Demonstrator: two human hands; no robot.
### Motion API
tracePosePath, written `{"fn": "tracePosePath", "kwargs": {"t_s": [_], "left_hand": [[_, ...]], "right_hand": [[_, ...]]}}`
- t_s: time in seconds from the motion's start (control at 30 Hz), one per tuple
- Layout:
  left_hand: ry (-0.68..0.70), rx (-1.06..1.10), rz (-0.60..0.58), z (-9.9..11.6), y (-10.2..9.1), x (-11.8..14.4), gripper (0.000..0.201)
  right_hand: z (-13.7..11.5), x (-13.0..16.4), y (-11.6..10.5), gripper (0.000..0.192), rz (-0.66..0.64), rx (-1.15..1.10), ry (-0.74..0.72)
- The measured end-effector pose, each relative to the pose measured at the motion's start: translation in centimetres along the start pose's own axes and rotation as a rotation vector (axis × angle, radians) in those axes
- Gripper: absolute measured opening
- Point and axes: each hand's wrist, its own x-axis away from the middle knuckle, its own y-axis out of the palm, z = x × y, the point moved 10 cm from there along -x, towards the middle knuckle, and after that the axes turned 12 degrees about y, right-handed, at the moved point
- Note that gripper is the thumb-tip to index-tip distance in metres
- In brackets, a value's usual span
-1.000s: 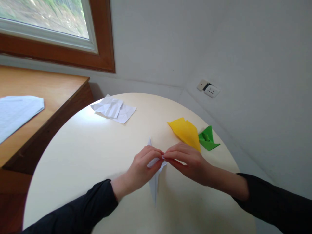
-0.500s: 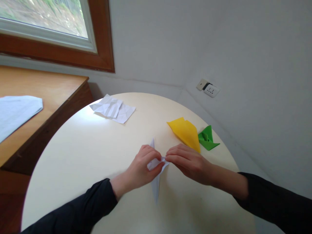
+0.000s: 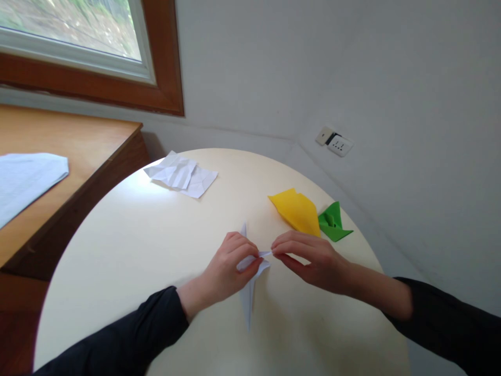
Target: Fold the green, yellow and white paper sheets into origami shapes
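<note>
— What have the hands got there?

— A folded white paper piece (image 3: 249, 284), long and pointed, lying on the round cream table (image 3: 129, 245) near its middle; one tip pokes out beyond the knuckles on the far side, the other tapers toward the near edge.

— And the grip?

— The left hand (image 3: 229, 266) is curled over the paper, thumb and fingers pressed together on a flap; the right hand (image 3: 309, 256) has its fingertips pinched on a small white corner just beside the left thumb; the two hands nearly meet there.

— Anything close by?

— A yellow folded paper (image 3: 296, 210) just beyond the right hand, near the knuckles, though whether it touches them I cannot tell; a green folded paper (image 3: 332, 222) against its right side; a creased white sheet (image 3: 182, 174) well apart at the far left of the table.

— Off the table?

— A wooden desk (image 3: 70, 151) to the left with a pale sheet (image 3: 23, 180) on it; a wood-framed window (image 3: 117, 62) above; a wall socket (image 3: 340, 144) on the right wall.
</note>
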Motion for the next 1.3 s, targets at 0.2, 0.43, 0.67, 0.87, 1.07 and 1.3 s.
{"fn": "tracePosePath", "kwargs": {"t_s": [0.2,0.43,0.67,0.87,1.07,1.3], "left_hand": [[0.035,-0.02,0.01,0.4,-0.1,-0.2,0.006],[0.044,-0.041,-0.022,0.5,0.1,-0.2,0.005],[0.047,-0.066,-0.024,0.5,0.0,-0.2,0.005],[0.029,-0.136,-0.038,0.4,0.0,-0.2,0.004],[-0.053,-0.171,0.025,-0.7,-0.7,0.2,0.006],[-0.171,0.018,0.132,-2.3,-1.3,0.5,0.007]], "right_hand": [[0.3,-0.2,0.6,0.013,0.011,0.07,0.037],[0.5,-0.4,0.7,0.004,0.029,0.043,0.037],[0.8,-0.3,0.6,0.002,0.03,0.085,0.07],[0.6,-0.5,0.6,0.005,0.028,0.069,0.067],[2.9,0.3,0.4,0.015,0.002,0.061,0.204],[9.3,3.3,3.7,0.061,-0.251,0.005,0.591]]}}
